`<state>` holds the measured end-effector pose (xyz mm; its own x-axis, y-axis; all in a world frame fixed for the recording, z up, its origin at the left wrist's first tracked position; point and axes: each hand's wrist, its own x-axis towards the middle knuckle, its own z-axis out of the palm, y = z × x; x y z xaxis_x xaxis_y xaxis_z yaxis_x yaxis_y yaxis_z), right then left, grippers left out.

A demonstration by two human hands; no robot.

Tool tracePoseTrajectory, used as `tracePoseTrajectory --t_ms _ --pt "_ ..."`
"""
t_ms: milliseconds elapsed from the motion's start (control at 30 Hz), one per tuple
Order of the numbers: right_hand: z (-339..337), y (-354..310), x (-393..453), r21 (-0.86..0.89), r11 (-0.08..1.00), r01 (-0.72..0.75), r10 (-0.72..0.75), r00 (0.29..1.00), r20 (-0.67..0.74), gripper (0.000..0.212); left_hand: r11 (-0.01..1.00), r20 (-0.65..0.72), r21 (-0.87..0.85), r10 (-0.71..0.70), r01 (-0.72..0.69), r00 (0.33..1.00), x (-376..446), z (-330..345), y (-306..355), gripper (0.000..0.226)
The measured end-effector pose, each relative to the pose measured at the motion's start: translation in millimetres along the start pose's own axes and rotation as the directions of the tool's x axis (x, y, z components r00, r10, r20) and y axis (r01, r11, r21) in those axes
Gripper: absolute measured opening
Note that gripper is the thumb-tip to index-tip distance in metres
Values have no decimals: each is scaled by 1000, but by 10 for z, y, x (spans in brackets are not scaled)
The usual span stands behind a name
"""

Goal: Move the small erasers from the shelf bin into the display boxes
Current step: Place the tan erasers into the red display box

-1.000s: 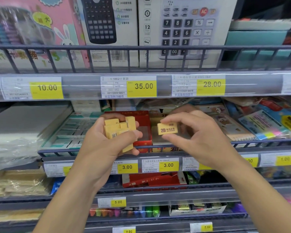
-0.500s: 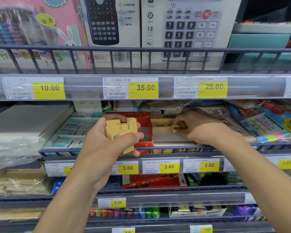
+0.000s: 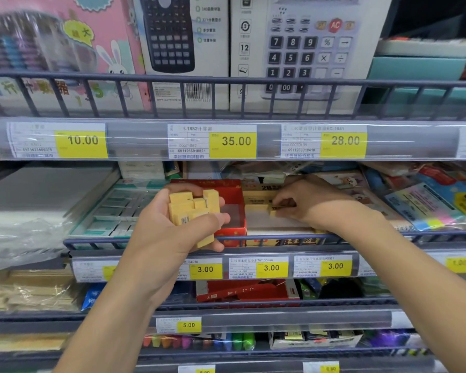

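Note:
My left hand (image 3: 172, 227) grips a bunch of several small yellow erasers (image 3: 193, 208) in front of the middle shelf, thumb pressed across them. Behind it stands a red display box (image 3: 233, 208) with a bare grey floor. To its right is a yellow display box (image 3: 264, 224) marked 2B on its front. My right hand (image 3: 304, 204) reaches into that yellow box and pinches one yellow eraser (image 3: 273, 210) low over the box's white floor. Other yellow erasers lie at the box's back.
A dark wire rail (image 3: 280, 238) runs along the shelf front under both wrists. Flat teal packs (image 3: 113, 211) lie left of the red box; sticky notes and packets (image 3: 428, 205) crowd the right. Calculator boxes (image 3: 293, 49) stand on the shelf above.
My right hand carried one eraser from in front of the shelf into the yellow box and has lowered it toward the floor. My left hand with its bunch stays put.

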<state>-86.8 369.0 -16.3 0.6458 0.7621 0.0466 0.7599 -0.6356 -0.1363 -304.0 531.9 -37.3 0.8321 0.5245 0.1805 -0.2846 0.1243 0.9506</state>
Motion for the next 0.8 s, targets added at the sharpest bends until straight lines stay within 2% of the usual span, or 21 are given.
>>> tracePoseTrajectory --t_ms 233,300,367,400,467,567,667,800 --pt "-13 16 -105 -56 998 27 -27 1000 2 36 1000 49 10 -7 7 999 -30 86 -15 64" --pt "-7 2 -187 -47 998 52 -56 994 -98 33 999 77 30 -21 19 997 -41 90 -13 58" --pt "-4 -60 -317 140 982 129 -92 965 -246 24 998 113 41 -43 38 993 -52 85 -14 50" --pt "-9 -125 -394 292 936 198 -114 953 -282 23 998 134 41 -59 54 989 -57 83 -16 45" --pt "-31 -279 -524 533 763 367 -239 925 -295 32 995 179 22 -105 102 978 -72 86 -24 42" --pt "-44 -478 -615 553 633 542 -439 839 -320 41 985 238 -13 -165 173 957 -86 102 -43 51" --pt "-57 -509 -615 570 585 577 -470 814 -342 29 981 245 -22 -184 195 952 -98 95 -35 60" --pt "-40 -440 -627 737 458 497 -394 857 -333 19 979 186 -25 -192 200 964 -96 38 -20 54"
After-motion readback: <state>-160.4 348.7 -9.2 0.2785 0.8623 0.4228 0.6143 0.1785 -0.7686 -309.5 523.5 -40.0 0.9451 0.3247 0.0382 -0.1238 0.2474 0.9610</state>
